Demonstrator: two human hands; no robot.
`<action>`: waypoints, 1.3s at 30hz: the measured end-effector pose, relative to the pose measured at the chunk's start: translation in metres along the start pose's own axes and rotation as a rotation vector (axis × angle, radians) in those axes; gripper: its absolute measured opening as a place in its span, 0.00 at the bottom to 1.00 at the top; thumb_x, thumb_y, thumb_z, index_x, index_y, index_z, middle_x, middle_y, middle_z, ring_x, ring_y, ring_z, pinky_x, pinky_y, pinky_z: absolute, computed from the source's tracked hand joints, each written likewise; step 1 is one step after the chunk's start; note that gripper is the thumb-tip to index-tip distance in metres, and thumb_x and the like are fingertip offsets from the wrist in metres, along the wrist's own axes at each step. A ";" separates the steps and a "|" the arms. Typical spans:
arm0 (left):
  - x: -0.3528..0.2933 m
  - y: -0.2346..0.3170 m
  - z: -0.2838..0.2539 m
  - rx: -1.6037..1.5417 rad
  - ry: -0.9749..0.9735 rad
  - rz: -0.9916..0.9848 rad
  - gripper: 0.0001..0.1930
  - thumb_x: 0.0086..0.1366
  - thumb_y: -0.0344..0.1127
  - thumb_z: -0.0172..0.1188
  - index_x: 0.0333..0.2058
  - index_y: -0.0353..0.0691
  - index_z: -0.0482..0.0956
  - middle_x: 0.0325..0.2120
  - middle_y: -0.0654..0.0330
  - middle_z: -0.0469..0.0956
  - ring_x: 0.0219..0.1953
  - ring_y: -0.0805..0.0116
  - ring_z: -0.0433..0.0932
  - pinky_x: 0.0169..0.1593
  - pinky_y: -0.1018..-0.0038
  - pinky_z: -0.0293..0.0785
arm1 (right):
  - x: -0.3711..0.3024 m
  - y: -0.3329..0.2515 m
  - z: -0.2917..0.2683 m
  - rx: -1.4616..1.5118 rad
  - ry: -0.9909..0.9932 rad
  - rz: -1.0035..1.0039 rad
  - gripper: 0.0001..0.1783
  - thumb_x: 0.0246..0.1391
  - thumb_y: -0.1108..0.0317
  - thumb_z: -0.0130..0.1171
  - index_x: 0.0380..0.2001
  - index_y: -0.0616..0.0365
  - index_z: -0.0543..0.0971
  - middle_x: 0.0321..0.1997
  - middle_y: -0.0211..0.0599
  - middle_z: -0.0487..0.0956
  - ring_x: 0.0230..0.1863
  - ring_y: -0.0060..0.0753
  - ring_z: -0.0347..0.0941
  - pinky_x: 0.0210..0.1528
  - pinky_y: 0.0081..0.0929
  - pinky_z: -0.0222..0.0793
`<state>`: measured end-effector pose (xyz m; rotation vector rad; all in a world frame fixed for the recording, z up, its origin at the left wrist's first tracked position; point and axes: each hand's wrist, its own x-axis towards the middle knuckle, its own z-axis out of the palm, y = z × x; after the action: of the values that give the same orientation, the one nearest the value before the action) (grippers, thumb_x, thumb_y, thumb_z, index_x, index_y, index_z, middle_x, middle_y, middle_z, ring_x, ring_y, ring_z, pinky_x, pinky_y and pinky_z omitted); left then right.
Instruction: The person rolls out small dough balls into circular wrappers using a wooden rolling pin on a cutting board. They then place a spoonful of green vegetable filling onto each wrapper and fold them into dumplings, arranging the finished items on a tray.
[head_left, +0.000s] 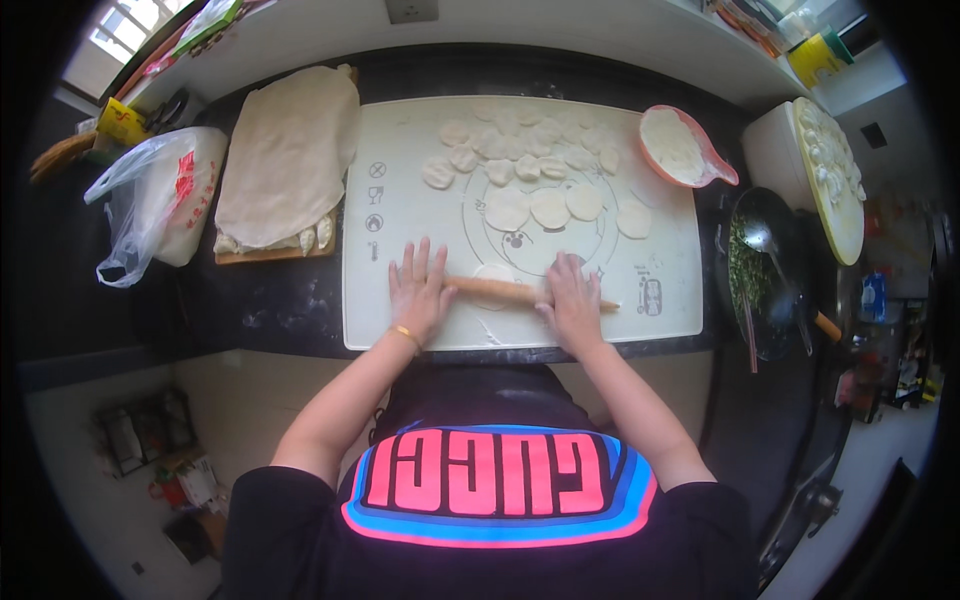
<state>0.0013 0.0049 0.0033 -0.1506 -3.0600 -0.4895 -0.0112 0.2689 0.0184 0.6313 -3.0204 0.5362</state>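
Observation:
A wooden rolling pin (pixel 500 290) lies across a small dough round (pixel 492 271) near the front of a white pastry mat (pixel 400 140). My left hand (pixel 418 288) rests at the pin's left end, fingers stretched out and pointing away from me. Near the other end, my right hand (pixel 574 303) bends its fingers over the pin, whose tapered tip sticks out to the right. Beyond my hands are several larger flat dough wrappers (pixel 548 208). Farther back, many smaller dough pieces (pixel 495 143) lie close together, some overlapping.
A pink bowl of flour (pixel 673 146) stands at the mat's back right. Right of it are a pan of chopped green filling (pixel 752 270) with a metal spoon (pixel 757 236), and a round board of dumplings (pixel 828 165). Cloth-covered board (pixel 285 150) and plastic bag (pixel 185 190) sit left.

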 end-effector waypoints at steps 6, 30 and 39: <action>0.036 -0.012 -0.001 -0.011 -0.189 -0.063 0.32 0.64 0.45 0.43 0.63 0.39 0.45 0.64 0.48 0.42 0.66 0.47 0.39 0.63 0.45 0.34 | 0.045 0.002 0.004 -0.180 -0.040 0.056 0.33 0.49 0.53 0.54 0.56 0.56 0.63 0.67 0.51 0.48 0.68 0.47 0.43 0.62 0.55 0.38; 0.058 0.056 0.009 -0.399 -0.259 -0.098 0.24 0.47 0.36 0.64 0.44 0.37 0.70 0.47 0.42 0.67 0.48 0.46 0.68 0.50 0.64 0.67 | -0.011 0.014 0.014 0.029 0.127 -0.111 0.21 0.37 0.65 0.64 0.37 0.50 0.70 0.60 0.38 0.62 0.62 0.38 0.56 0.60 0.50 0.45; 0.114 -0.003 -0.015 -0.394 -0.171 -0.298 0.14 0.45 0.37 0.64 0.32 0.39 0.79 0.29 0.48 0.77 0.36 0.52 0.76 0.42 0.67 0.72 | -0.032 0.032 0.005 0.094 0.154 -0.030 0.23 0.36 0.67 0.65 0.39 0.50 0.71 0.56 0.35 0.66 0.58 0.38 0.61 0.60 0.49 0.45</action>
<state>-0.1124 0.0076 0.0225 0.2725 -3.1200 -1.1500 0.0057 0.3066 0.0009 0.6079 -2.8513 0.6941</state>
